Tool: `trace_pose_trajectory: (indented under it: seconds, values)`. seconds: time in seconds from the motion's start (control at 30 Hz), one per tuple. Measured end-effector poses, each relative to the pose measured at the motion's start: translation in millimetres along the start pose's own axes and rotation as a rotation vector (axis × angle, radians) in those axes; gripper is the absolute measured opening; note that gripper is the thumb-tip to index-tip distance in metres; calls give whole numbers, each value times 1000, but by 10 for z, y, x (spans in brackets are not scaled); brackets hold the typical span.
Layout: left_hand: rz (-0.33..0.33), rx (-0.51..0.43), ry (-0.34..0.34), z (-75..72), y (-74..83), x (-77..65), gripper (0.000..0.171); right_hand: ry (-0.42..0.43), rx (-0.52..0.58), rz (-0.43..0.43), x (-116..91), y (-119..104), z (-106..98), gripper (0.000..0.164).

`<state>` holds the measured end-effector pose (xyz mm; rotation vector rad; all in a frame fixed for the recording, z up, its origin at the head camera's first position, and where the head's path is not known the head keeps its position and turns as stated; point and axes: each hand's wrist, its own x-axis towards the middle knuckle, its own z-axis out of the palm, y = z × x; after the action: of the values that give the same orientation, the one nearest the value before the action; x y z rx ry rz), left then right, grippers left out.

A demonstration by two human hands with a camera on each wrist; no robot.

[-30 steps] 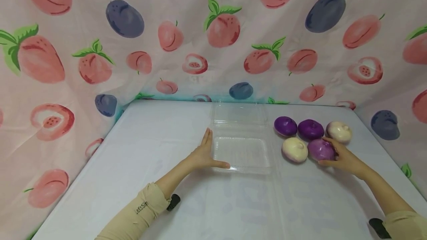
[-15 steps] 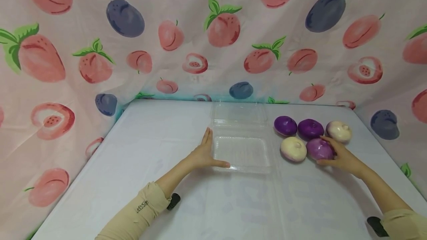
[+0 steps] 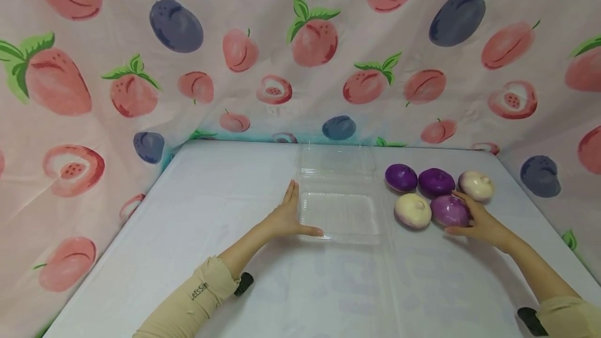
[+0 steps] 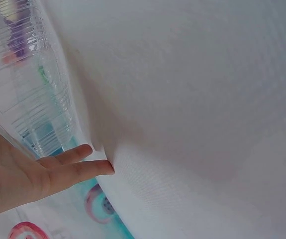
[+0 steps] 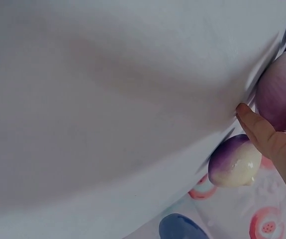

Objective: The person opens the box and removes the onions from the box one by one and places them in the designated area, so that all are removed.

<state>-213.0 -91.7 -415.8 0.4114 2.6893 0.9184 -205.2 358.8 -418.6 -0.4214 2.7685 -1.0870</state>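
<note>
A clear plastic clamshell box (image 3: 339,215) lies opened out on the white table, its lid (image 3: 337,160) folded back. My left hand (image 3: 285,219) rests against the box's left side, fingers straight along the side and thumb stretched along the front edge. In the left wrist view that hand (image 4: 38,179) is beside the ribbed clear wall (image 4: 26,79). My right hand (image 3: 481,223) holds a light purple onion (image 3: 449,210), thumb in front and fingers behind it. In the right wrist view the onion (image 5: 281,92) sits against the hand (image 5: 277,144).
Left of the held onion sits a cream onion (image 3: 412,211). Behind them stand two dark purple onions (image 3: 401,178) and another cream one with a purple base (image 3: 476,185). A fruit-print curtain (image 3: 300,98) borders the table's back and sides.
The light purple onion has slid slightly left with my right hand, and the cream onion beside it has shifted a little left too. My left hand has stayed in place.
</note>
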Motion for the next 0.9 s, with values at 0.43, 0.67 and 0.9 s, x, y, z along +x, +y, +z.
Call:
trace_pose_trajectory:
  seconds: [0.43, 0.67, 0.9]
  values:
    - [0, 40, -24, -32, 48, 45, 132, 10, 2, 39, -55, -33, -95, 88]
    - [9, 53, -10, -28, 5, 64, 131, 204, -101, -173, -26, -50, -74, 60]
    - [24, 102, 34, -42, -26, 70, 131, 383, -159, -264, 89, -357, 120, 43]
